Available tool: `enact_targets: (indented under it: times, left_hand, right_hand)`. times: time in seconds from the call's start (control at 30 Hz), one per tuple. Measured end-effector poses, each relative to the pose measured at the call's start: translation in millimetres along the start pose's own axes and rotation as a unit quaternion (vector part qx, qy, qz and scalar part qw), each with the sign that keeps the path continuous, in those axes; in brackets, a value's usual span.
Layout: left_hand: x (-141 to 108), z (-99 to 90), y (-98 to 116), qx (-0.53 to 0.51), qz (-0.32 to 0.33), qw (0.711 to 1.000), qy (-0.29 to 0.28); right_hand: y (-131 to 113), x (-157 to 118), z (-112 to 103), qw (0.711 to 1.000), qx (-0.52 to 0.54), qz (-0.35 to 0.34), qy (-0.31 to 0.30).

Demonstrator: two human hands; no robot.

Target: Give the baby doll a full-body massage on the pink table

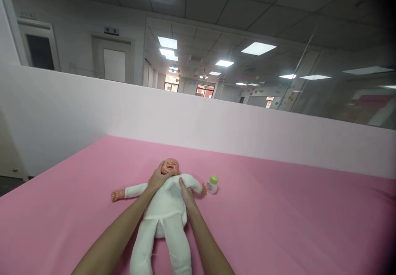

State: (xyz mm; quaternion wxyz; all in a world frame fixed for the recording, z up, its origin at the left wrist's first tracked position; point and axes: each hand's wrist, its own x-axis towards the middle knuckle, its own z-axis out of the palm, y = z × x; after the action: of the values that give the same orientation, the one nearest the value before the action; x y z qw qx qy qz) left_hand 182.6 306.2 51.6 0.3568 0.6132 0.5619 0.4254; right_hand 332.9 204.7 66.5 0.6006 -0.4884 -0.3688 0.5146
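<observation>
A baby doll (168, 203) with a white cloth body lies on its back, its head toward the far wall and its arms spread. My left hand (159, 178) is closed around the side of the doll's head and chin, the thumb lying across under the mouth. Against the doll's side, below its armpit on the right, my right hand (187, 194) grips the torso with the thumb on top; its other fingers are hidden beneath the body. Close to the doll's hand on the right stands a small baby bottle (212, 185) with a green cap.
Pink padding (278, 217) covers the broad surface under the doll. A low white wall (216, 122) runs along its back edge, with glass above it. Behind the wall on the left are doors (114, 62).
</observation>
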Motion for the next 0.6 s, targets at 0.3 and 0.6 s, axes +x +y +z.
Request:
enact_targets:
  times: [0.3,0.6]
  left_hand:
    - [-9.2,-5.0,46.7,-0.317,0.046,0.946,0.054]
    - [-36.4,-18.7,124.7,-0.495,0.082,0.863,0.056]
  right_hand:
    - [-79.4,-26.2,20.8,0.991,-0.085,-0.079,-0.065]
    - [-178.8,-65.3,48.1,0.916,-0.357,-0.176,-0.05]
